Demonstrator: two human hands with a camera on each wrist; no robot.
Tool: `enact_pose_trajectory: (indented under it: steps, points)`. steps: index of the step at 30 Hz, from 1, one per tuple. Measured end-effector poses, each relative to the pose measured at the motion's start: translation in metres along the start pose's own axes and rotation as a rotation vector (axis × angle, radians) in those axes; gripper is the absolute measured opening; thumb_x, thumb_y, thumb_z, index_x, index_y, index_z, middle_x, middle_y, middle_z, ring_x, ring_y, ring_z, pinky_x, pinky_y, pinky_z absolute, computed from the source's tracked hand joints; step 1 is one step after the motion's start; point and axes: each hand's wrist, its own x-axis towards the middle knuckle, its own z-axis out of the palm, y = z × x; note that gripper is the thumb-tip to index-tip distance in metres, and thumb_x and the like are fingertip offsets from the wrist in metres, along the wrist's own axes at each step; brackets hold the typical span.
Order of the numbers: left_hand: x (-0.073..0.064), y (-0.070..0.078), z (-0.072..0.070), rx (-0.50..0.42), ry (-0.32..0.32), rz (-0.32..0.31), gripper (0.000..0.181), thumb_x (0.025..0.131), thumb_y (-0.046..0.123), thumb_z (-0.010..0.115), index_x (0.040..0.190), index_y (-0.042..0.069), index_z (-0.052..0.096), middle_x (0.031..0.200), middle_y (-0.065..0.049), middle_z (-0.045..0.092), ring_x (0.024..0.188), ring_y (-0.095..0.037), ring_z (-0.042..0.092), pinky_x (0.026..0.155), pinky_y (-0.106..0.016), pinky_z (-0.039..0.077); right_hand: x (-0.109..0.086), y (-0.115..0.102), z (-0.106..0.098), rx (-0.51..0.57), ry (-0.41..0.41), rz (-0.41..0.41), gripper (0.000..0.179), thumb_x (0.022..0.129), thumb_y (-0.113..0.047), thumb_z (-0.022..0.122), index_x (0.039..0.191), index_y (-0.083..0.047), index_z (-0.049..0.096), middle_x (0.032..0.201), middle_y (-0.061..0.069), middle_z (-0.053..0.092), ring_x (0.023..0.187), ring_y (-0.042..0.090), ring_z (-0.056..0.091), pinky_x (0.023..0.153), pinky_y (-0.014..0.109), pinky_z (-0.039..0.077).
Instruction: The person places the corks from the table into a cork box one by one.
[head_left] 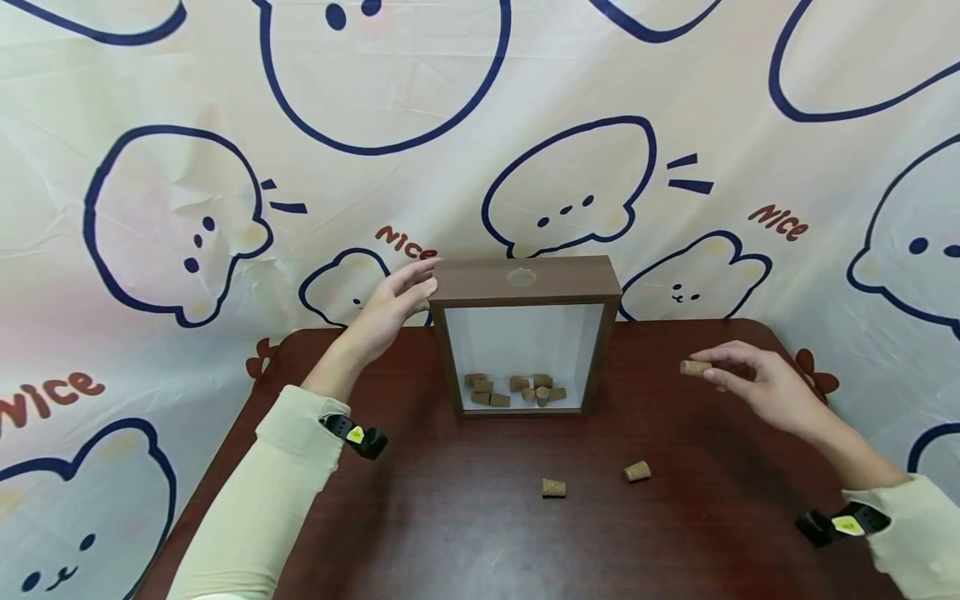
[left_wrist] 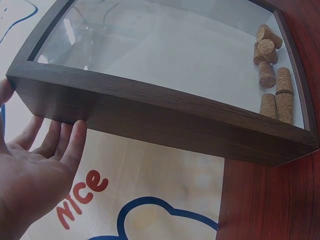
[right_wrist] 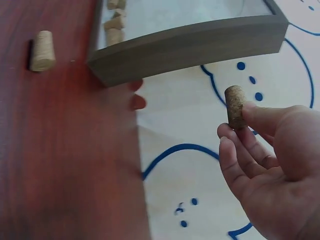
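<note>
My right hand [head_left: 765,387] pinches a cork [head_left: 695,367] between thumb and fingers, out to the right of the shadow box [head_left: 525,283]; the right wrist view shows the cork [right_wrist: 234,106] held upright at the fingertips. The wood-framed box stands upright, with a clear front and a round hole [head_left: 521,277] in its top. Several corks [head_left: 500,400] lie at the bottom inside it. At the box's upper left corner, my left hand [head_left: 386,312] touches the frame, fingertips [left_wrist: 78,127] against the side panel [left_wrist: 150,125].
Two loose corks, one nearer the middle [head_left: 554,488] and one to its right [head_left: 637,472], lie on the dark red table [head_left: 465,542] before the box. A patterned cloth [head_left: 420,200] hangs behind the table and down both sides.
</note>
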Motion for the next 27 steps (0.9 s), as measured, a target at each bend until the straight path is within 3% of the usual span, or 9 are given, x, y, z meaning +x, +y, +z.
enact_pose_trajectory:
  steps: [9, 16, 27]
  points:
    - [-0.001, -0.001, 0.0, -0.002, 0.0, -0.002, 0.057, 0.107, 0.029, 0.051, 0.158, 0.009, 0.035, 0.161, -0.009, 0.034, 0.146, -0.026, 0.034, 0.118, -0.048, 0.032, 0.022, -0.021, -0.023, -0.022, 0.04, -0.005, 0.026, 0.1, -0.006, 0.064, 0.125, -0.005, 0.07, 0.104, 0.007, 0.065, 0.079, 0.011, 0.059, 0.063, 0.021, 0.052]
    - [-0.001, -0.001, 0.0, 0.003, 0.003, -0.003, 0.056, 0.107, 0.03, 0.051, 0.158, 0.011, 0.036, 0.16, -0.01, 0.035, 0.146, -0.026, 0.035, 0.118, -0.048, 0.032, 0.042, -0.047, -0.037, 0.015, 0.09, -0.023, 0.025, 0.1, -0.006, 0.064, 0.124, -0.004, 0.071, 0.105, -0.011, 0.064, 0.08, 0.01, 0.062, 0.065, 0.017, 0.051]
    - [-0.001, 0.0, 0.0, 0.001, -0.002, 0.001, 0.056, 0.107, 0.029, 0.051, 0.158, 0.011, 0.036, 0.161, -0.01, 0.034, 0.146, -0.026, 0.035, 0.119, -0.048, 0.032, 0.065, -0.079, -0.05, 0.01, 0.106, -0.027, 0.028, 0.1, -0.009, 0.066, 0.127, -0.007, 0.071, 0.105, -0.017, 0.063, 0.082, 0.006, 0.064, 0.064, 0.018, 0.053]
